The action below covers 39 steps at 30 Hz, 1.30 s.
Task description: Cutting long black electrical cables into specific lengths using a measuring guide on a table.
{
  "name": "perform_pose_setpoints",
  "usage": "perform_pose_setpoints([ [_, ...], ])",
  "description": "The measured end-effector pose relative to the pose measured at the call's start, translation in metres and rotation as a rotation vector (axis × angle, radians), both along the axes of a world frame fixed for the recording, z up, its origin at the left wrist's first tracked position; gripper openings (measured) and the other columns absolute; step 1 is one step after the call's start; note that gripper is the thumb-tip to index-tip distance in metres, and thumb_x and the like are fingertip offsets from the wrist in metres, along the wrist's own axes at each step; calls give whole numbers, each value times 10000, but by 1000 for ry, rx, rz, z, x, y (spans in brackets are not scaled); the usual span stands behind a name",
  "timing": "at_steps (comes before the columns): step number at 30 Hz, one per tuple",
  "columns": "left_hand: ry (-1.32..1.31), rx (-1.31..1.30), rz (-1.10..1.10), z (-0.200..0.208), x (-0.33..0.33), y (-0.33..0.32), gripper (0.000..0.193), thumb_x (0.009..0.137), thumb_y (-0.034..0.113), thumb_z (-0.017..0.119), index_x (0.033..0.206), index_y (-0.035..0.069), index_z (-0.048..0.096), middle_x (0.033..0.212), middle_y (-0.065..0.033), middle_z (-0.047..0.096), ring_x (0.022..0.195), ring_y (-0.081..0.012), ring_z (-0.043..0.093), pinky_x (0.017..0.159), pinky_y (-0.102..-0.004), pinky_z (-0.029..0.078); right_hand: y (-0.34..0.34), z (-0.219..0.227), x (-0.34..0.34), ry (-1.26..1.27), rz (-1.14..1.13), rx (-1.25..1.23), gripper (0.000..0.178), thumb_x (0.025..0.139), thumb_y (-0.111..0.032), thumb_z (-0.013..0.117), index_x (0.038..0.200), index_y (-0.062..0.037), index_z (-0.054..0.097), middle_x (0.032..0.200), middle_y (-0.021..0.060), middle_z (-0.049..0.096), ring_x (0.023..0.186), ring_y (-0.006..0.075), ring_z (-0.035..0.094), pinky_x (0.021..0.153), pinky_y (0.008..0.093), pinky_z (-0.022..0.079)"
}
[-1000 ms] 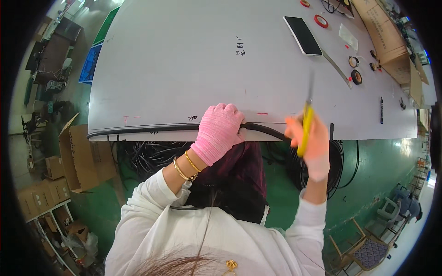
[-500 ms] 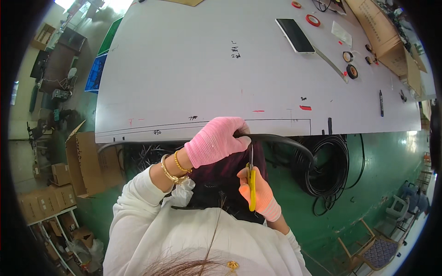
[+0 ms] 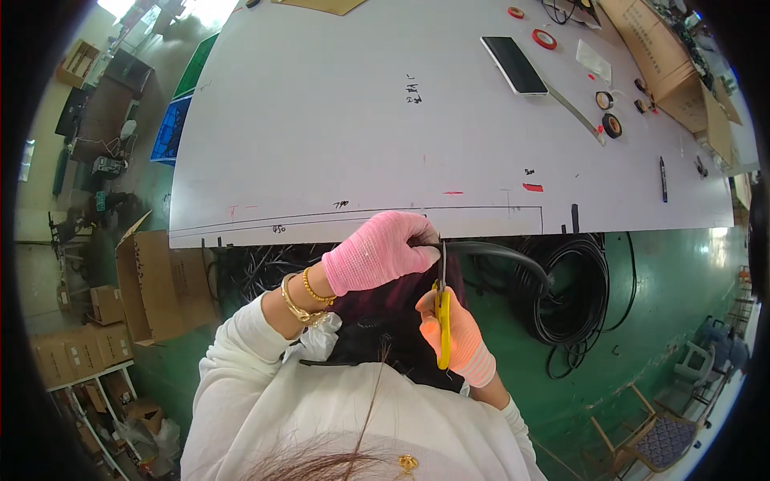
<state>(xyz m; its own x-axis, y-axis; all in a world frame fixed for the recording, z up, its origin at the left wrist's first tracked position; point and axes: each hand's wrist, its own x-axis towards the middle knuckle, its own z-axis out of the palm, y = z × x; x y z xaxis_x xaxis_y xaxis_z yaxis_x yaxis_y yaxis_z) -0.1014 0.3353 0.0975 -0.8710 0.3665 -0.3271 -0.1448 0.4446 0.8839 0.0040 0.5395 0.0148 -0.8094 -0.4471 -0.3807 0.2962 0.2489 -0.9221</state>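
Observation:
My left hand (image 3: 381, 252), in a pink knitted glove, is closed with its fingertips pinched at the end of a thick black cable (image 3: 489, 247) by the table's front edge. From there the cable runs right toward a coil. Wrapped in an orange glove, my right hand (image 3: 461, 337) grips scissors by their yellow handles (image 3: 443, 329). The scissor blades (image 3: 443, 260) point away from me, right beside my left fingertips, where the cable meets them. How the fingers hold the cable end is partly hidden.
A large black coil (image 3: 569, 289) hangs beyond the front edge of the white table (image 3: 321, 144). On the table lie a phone (image 3: 513, 64), a red tape roll (image 3: 544, 38), a black tape roll (image 3: 612, 125) and a marker (image 3: 663, 178). A cardboard box (image 3: 164, 280) stands left.
The length of black cable left of my left hand, along the table edge, is gone from sight. Both hands and the scissors have shifted slightly right.

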Motion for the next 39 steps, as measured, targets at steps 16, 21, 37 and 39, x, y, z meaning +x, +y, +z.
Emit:
perform_pose_setpoints([
  [16,-100,188,-69,2,-9,-3,377,808,0,541,1170,26,645,979,-43,714,724,-80,531,643,-246,474,-5,24,1,-46,-92,7,333,994,-355,656,947,-36,572,666,78,577,581,235,561,585,354,455],
  [21,-364,462,-255,7,-20,-6,464,782,-36,478,1210,20,649,1113,-53,739,729,-38,512,579,-192,402,-7,39,-2,-231,-70,72,327,974,-343,698,922,-42,580,609,46,559,512,198,537,516,335,431],
  [37,-268,596,-299,4,9,-39,415,875,-39,458,1260,-22,612,1086,-93,728,1022,-152,679,909,-283,522,45,34,-56,928,-143,814,402,582,-128,889,909,-81,659,695,93,595,607,331,510,562,419,415],
  [39,-118,486,-211,18,28,-88,450,835,-90,456,1262,-46,593,1060,-89,721,992,-167,675,929,-320,530,38,38,-60,996,-61,770,394,568,-110,878,894,-77,659,664,81,579,610,324,519,562,420,425],
])
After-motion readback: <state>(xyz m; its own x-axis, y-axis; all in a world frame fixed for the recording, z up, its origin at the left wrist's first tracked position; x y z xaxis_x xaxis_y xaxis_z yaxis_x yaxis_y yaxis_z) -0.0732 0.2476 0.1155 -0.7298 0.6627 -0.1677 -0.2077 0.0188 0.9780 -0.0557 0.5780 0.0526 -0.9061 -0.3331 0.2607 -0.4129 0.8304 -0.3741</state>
